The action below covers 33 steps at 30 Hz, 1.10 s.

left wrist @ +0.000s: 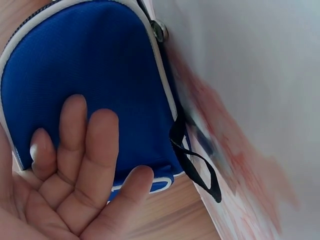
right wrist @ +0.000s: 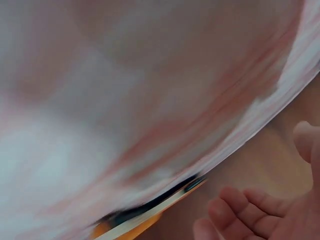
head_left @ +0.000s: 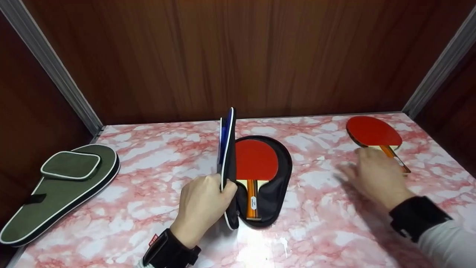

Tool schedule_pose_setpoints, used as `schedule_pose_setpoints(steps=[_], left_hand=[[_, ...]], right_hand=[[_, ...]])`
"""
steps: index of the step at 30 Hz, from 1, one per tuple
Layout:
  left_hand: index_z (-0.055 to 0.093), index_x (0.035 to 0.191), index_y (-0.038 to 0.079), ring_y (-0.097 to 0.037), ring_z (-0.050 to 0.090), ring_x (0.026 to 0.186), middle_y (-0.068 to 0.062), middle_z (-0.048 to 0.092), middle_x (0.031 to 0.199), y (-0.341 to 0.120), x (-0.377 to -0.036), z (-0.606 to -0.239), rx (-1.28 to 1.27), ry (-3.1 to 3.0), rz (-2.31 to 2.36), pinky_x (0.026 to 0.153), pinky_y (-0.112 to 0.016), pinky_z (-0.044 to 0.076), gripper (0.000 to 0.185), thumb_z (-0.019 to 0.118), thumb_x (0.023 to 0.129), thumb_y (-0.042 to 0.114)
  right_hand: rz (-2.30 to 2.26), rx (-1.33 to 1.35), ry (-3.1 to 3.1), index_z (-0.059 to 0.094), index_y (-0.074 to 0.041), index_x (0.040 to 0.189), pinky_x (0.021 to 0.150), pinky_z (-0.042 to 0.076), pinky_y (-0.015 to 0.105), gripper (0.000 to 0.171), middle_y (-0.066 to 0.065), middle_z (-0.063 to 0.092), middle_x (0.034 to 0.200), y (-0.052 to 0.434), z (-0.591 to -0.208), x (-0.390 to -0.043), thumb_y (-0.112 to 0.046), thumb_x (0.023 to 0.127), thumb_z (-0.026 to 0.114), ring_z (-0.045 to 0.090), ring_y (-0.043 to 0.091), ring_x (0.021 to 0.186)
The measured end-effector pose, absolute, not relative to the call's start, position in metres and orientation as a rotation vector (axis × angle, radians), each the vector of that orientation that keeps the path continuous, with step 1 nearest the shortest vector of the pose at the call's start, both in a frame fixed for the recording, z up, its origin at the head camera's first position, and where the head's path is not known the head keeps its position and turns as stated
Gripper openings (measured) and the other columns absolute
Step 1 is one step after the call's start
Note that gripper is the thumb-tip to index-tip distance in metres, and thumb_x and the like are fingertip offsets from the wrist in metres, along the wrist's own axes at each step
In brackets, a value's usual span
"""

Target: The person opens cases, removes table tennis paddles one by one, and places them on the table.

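Note:
My left hand [head_left: 206, 197] grips the raised cover of a blue paddle case [left wrist: 100, 60], thumb on its black inner side and fingers [left wrist: 102, 140] against the blue outside. Hinged to that cover, the case's black lower half [head_left: 284, 160] lies flat with a red table tennis paddle [head_left: 256, 160] in it, its orange striped handle toward me. My right hand [head_left: 379, 178], motion-blurred, hovers with relaxed fingers just in front of a second red paddle [head_left: 373, 130] at the right, overlapping part of its handle. In the right wrist view nothing is in that hand's fingers.
A green paddle case [head_left: 85, 190] with white piping and a front pocket lies at the left edge of the red-and-white marbled table [head_left: 160, 149]. Brown wood panels [head_left: 260, 56] stand at the back and sides. A black strap loop [left wrist: 195, 160] hangs from the blue case.

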<state>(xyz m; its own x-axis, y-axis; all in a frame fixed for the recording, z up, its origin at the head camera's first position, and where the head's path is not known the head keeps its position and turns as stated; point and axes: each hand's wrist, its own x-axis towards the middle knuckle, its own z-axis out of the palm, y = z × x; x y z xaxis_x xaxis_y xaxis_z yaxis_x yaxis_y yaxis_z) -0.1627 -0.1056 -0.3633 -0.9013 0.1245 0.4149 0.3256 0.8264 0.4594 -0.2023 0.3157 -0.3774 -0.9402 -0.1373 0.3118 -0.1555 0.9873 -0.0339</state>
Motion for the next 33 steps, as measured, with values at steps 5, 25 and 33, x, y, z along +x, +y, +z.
schedule_pose_setpoints(steps=[5,25,33], left_hand=[[0.049,0.059,0.020,-0.015,0.042,0.048,0.009,0.037,0.054,-0.106,-0.163,-0.363,-0.342,-2.634,-0.776,0.048,-0.037,0.035,0.043,0.070,0.095,0.025],[0.050,0.059,0.020,-0.016,0.045,0.049,0.007,0.042,0.054,-0.105,-0.162,-0.365,-0.335,-2.643,-0.774,0.049,-0.038,0.037,0.042,0.070,0.096,0.026],[0.049,0.059,0.019,-0.015,0.044,0.048,0.008,0.041,0.054,-0.105,-0.162,-0.365,-0.339,-2.643,-0.758,0.048,-0.037,0.036,0.043,0.070,0.096,0.026]], right_hand=[[0.176,0.346,-2.856,0.059,0.011,0.137,0.095,0.052,0.072,0.069,0.033,0.067,0.125,0.270,-0.376,-0.186,-0.049,0.105,0.072,0.065,0.053,0.114],[0.394,0.678,-2.689,0.075,-0.015,0.106,0.073,0.059,0.042,0.035,-0.002,0.071,0.096,0.144,-0.382,-0.150,-0.049,0.102,0.078,0.071,0.018,0.084],[0.304,0.676,-2.849,0.064,-0.012,0.080,0.067,0.055,0.046,0.053,0.001,0.059,0.075,0.116,-0.369,-0.158,-0.060,0.102,0.073,0.067,0.025,0.070]])
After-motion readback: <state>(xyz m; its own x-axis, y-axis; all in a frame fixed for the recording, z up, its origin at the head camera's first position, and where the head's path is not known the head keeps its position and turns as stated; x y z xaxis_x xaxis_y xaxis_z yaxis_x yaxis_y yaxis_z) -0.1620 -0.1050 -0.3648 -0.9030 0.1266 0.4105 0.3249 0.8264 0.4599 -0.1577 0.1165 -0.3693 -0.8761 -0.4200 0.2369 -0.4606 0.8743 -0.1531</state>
